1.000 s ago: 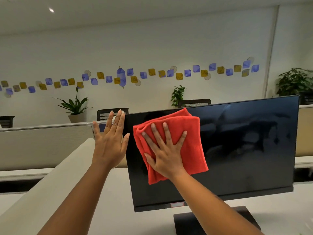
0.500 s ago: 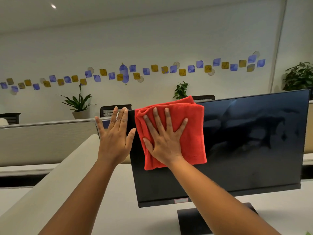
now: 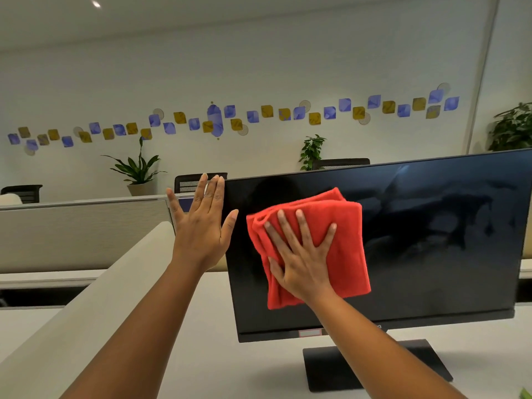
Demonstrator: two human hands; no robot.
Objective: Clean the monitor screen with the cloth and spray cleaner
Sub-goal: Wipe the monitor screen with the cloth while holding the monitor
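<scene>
Monitor [image 3: 431, 240] label below screen: unreadable

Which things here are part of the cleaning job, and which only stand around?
Part of the job:
- monitor
- red cloth
- right hand pressing the cloth
- left hand steadying the monitor's edge

Only standing around:
- potted plants
- office chairs
- desk partition

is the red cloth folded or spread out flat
Folded. The red cloth shows stacked layered edges at its upper left, pressed flat against the monitor screen under the right hand.
</scene>
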